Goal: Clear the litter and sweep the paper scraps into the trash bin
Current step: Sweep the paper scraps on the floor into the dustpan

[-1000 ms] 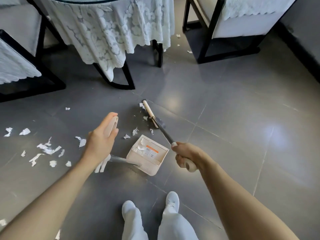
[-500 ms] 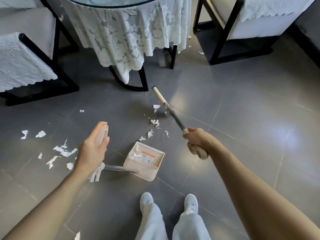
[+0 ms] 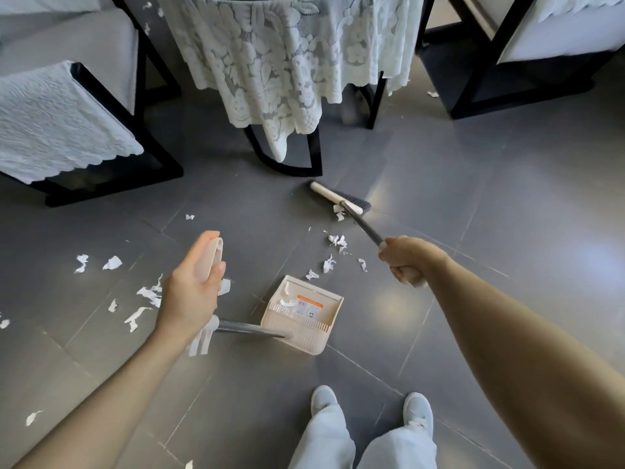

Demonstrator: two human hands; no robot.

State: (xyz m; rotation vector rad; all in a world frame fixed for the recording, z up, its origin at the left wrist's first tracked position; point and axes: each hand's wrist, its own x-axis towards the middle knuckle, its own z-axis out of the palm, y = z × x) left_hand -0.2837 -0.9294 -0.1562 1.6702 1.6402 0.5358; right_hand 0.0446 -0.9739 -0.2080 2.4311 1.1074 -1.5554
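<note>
My left hand (image 3: 192, 289) grips the cream grip at the top of a long-handled dustpan (image 3: 302, 316), whose beige tray rests on the grey floor with a few scraps inside. A broom handle is held in my right hand (image 3: 406, 257). The broom's cream head (image 3: 334, 197) with dark bristles sits on the floor beyond the pan, near the table leg. White paper scraps (image 3: 333, 248) lie between the broom head and the pan's mouth. More scraps (image 3: 142, 296) are scattered on the floor to the left.
A round table with a lace cloth (image 3: 287, 62) stands ahead on black legs. Black-framed chairs with white covers flank it at the left (image 3: 67, 130) and at the right (image 3: 527, 45). My feet (image 3: 372, 404) stand just behind the pan.
The broom head has moved away from me and to the right, farther from the dustpan toward the table. Several scraps now lie between it and the pan. The dustpan has stayed put.
</note>
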